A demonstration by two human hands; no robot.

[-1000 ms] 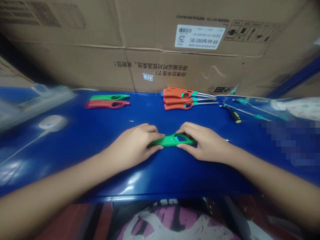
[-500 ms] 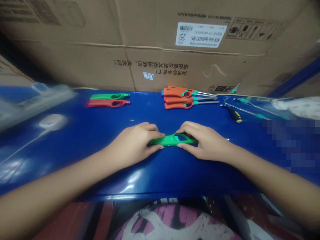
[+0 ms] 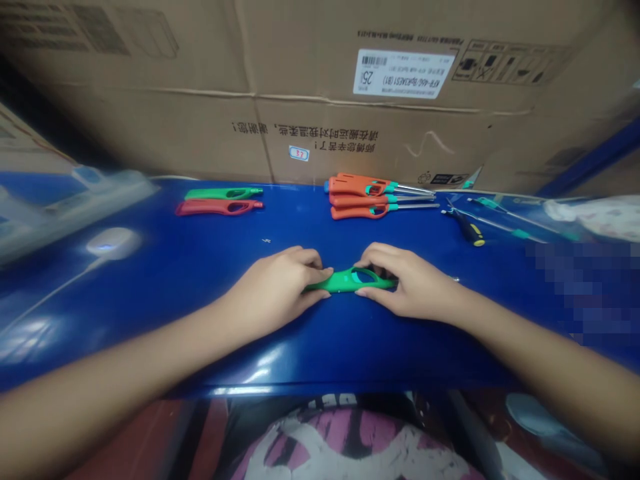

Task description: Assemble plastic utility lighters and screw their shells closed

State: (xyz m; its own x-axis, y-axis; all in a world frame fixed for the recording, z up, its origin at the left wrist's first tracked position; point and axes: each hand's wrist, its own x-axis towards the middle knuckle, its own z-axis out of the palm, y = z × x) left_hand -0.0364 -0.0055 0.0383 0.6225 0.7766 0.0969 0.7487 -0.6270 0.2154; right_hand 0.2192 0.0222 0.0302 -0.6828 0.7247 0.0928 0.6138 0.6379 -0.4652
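Observation:
A green lighter (image 3: 341, 281), of the long-necked kind, lies crosswise between my two hands above the blue table. My left hand (image 3: 285, 281) is closed on its left end, thumb and fingers pinching the body. Around the right end, beside the trigger opening, my right hand (image 3: 400, 280) is closed too. Both ends are hidden by my fingers. Just past my right hand a small shiny metal tip (image 3: 456, 279) shows; I cannot tell whether it belongs to the lighter.
Several orange lighters (image 3: 357, 200) with metal necks lie at the back of the blue table (image 3: 300, 353). Green (image 3: 220, 193) and red lighter bodies (image 3: 215, 207) lie back left. A screwdriver (image 3: 470, 230) and metal rods (image 3: 505, 227) are at the right. A cardboard box (image 3: 200, 140) stands behind.
The left hand has shifted slightly to the right along the green lighter, and the view has tilted a little. Both hands keep their hold.

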